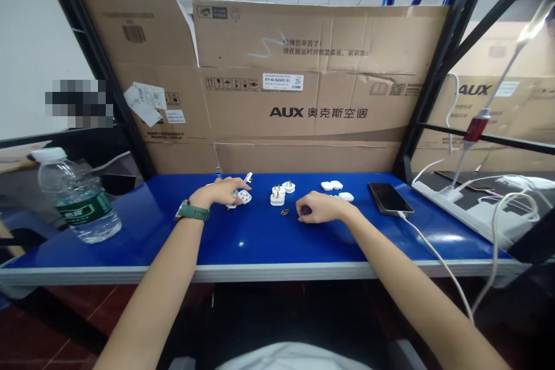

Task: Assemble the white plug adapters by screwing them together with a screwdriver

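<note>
My left hand [223, 190], with a green-strapped watch at the wrist, is at the left group of white parts. Its thumb and fingers close around a white plug part [244, 197] with holes in its face. Another white plug piece [248, 177] with pins lies just beyond the fingers. My right hand [319, 207] is curled low over the table, fingertips together; what they hold, if anything, is hidden. Just left of it lie several small brass-coloured pieces [284, 212]. Several white three-pin plugs [277, 196] stand pins-up between my hands.
White plug covers [332, 185] lie beyond my right hand on the blue table [260, 243]. A phone [390, 199] with a white cable lies to the right, near a power strip [463, 214]. At left stands a water bottle [80, 196]. A cardboard wall [243, 121] closes the back.
</note>
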Motion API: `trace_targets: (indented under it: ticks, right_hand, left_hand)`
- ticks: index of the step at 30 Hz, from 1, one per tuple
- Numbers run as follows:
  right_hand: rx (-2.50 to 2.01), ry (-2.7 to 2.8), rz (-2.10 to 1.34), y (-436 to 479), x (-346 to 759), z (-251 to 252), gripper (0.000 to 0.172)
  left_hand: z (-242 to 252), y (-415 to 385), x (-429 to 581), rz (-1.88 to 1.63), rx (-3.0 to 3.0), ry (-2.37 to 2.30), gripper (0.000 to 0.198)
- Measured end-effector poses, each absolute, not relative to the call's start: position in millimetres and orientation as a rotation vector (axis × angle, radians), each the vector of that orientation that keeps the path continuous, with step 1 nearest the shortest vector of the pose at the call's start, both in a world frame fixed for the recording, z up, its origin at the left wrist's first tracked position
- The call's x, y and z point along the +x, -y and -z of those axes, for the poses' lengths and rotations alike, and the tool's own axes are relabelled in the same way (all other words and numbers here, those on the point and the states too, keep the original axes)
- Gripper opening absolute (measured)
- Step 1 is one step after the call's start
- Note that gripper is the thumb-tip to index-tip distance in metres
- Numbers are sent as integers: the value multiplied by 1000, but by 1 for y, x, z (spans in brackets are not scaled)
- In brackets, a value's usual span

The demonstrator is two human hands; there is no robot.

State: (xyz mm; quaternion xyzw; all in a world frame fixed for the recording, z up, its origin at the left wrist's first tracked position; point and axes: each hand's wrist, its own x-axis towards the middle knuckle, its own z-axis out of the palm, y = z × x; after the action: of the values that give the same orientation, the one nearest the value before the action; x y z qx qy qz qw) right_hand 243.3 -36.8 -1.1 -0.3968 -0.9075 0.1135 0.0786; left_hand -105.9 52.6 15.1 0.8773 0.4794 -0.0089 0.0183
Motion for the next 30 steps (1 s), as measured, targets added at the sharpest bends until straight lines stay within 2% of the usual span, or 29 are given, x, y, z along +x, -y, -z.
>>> trace_targets:
  ticks: [3,7,11,15,20,24,28,30]
  right_hand:
    - [-1144,2682,-310,34,244,3,9]
    - [-1245,2656,-237,30,244,5,14]
    - [-1306,2598,-220,27,246,5,30]
    - [-1480,2368,-122,19,259,5,44]
    - [-1841,2207,28,10,279,10,24]
    - [-1836,2243,-111,13,281,9,33]
    - [-1760,2363,-179,16,277,7,23]
    - [-1670,2395,-168,15,274,7,28]
  left_hand:
    - [-12,-52,-99,51,2738,-1489,50]
    - [-11,-54,-92,-97,2767,-1512,41]
    - [-18,-47,-83,-296,2728,-1336,48]
    - [-26,-31,-68,-387,2663,-1030,46]
    - [-22,-23,-51,-420,2729,-908,45]
    - [-14,-27,-45,-543,2869,-956,48]
    - [-14,-26,-42,-661,2894,-930,43]
    - [-15,-25,-41,-702,2896,-912,40]
